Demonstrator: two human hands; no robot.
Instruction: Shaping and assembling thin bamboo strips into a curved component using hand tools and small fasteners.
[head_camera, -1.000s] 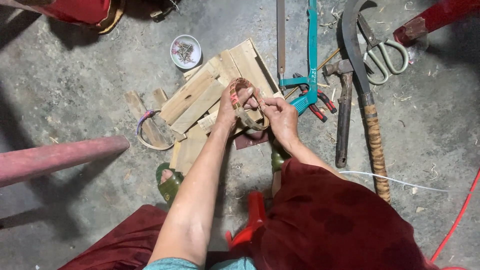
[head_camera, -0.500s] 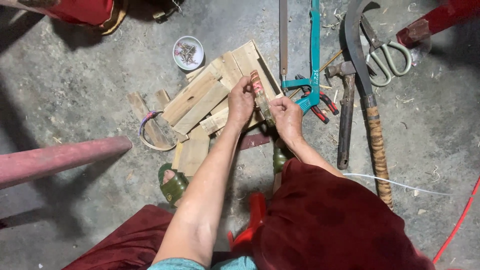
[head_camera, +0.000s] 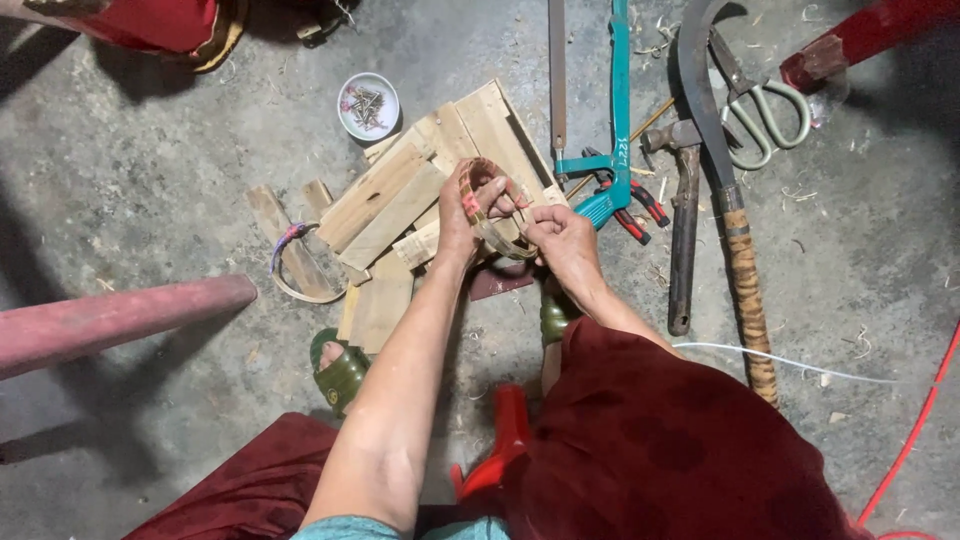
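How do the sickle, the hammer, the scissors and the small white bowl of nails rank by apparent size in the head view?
1. Sickle, the longest, running from the top edge down past the knee.
2. Hammer.
3. Scissors.
4. White bowl, though it looks close to the scissors, so those two are unsure.

ring (head_camera: 490, 210) over planks (head_camera: 400, 200) | bowl (head_camera: 368, 105) behind | hammer (head_camera: 685, 220), shears (head_camera: 765, 105) right

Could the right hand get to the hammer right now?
Probably not yet: the right hand grips the bamboo ring with the left hand. The hammer lies uncovered just beside it.
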